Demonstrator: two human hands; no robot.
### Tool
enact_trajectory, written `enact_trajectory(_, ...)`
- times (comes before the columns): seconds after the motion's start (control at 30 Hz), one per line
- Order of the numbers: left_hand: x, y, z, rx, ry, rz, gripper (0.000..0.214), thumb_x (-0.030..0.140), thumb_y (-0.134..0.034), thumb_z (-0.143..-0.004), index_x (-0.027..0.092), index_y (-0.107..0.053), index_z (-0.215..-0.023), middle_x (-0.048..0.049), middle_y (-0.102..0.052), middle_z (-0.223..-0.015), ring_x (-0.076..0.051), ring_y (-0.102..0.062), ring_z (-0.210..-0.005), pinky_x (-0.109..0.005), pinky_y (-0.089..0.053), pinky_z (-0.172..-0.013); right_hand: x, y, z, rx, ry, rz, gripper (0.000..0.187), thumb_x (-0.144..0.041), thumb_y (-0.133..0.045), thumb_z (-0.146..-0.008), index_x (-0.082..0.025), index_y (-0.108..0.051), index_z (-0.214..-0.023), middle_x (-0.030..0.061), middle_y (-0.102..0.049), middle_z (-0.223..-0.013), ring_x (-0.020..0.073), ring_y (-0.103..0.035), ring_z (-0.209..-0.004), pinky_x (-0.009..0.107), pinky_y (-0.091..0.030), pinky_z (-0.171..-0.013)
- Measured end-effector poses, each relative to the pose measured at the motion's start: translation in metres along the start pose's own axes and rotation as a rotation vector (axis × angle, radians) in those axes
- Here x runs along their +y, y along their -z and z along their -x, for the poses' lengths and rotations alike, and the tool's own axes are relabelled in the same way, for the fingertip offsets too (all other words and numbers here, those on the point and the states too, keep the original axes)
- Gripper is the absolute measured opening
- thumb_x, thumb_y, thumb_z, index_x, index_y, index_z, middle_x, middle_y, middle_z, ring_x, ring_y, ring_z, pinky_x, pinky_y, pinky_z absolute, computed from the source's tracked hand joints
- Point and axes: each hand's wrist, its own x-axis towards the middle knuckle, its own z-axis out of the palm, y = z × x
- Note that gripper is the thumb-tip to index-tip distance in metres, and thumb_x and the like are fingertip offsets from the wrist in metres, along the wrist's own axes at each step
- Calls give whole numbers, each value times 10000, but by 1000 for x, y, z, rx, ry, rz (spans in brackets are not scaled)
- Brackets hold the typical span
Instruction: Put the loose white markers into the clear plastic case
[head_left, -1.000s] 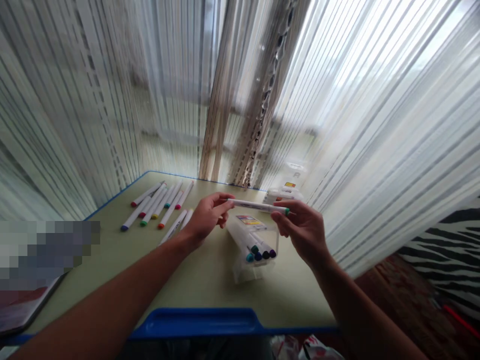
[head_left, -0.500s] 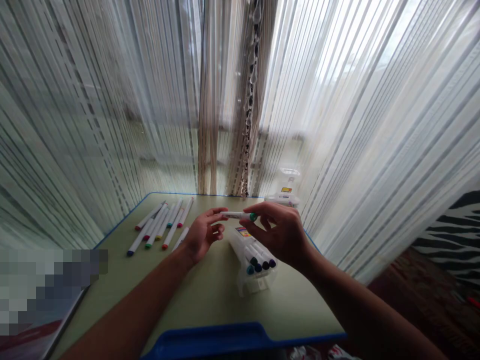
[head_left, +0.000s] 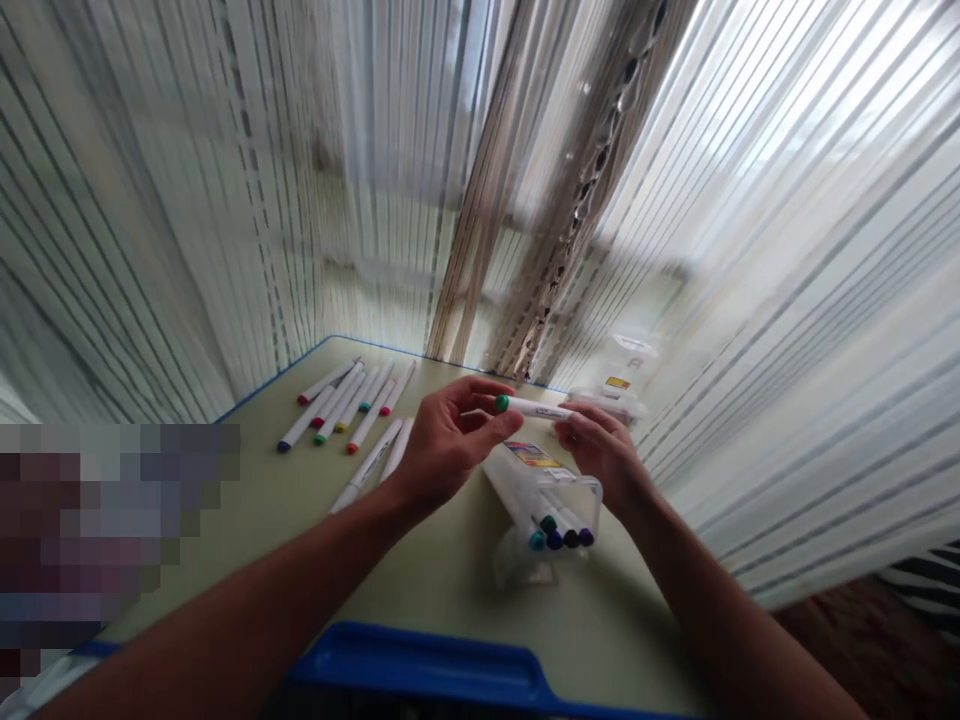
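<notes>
A white marker with a green cap is held level above the table between both hands. My left hand pinches its green-capped end with thumb and fingers. My right hand grips the other end, fingers curled. Just below them lies a clear plastic marker case on its side, with several capped markers showing at its open end. A row of several white markers with coloured caps lies on the pale green table to the left of my left hand.
Striped sheer curtains hang close around the table's far and right sides. A blue tray edge runs along the table's near side. A second clear case sits at the back right near the curtain. A blurred patch covers the left edge.
The marker has been turned end for end: its green cap was at my right hand and now sits at my left. My left hand has closed on it. The camera view has shifted.
</notes>
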Motion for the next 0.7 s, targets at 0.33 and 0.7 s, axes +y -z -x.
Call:
enact_trajectory(0.33,1,0,1,-29,-37,-125,286,229,-834,-734,127,-690,-959,-4,-656,-791,-44,-523,-548,-167,-368,-468,1,3,2,71,35,-31,224,-331,-831,-726,-200,-764,-894,3,-654,-705,113,-569,-638,228,-419,-550)
enact_trajectory(0.7,-32,26,-19,72,36,-416,289,342,-694,-841,137,-673,-1042,-38,-635,-905,-49,-480,-488,-202,-366,-416,-11,-7,12,74,219,37,232,-316,-880,-686,-238,-781,-881,-33,-617,-634,82,-489,-548,217,-396,-504)
